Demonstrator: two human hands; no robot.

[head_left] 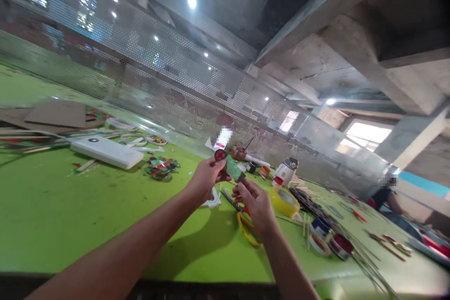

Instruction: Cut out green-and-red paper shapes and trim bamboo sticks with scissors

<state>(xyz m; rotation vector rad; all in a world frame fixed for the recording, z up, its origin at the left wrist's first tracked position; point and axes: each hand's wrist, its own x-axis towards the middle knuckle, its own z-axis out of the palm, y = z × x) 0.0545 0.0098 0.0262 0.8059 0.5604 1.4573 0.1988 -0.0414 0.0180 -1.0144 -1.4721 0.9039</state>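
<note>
Grip L (pixel 206 177) pinched | grip R (pixel 256 202) pinched | both on grn pc (pixel 232 168)

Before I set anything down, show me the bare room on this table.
Widest: the left front of the table, nearly bare, bordered by the white device, the scrap pile and the left forearm. Smaller: between that forearm and the yellow-handled scissors. Crowded: the right, with yellow tape, small pots and pliers.
</note>
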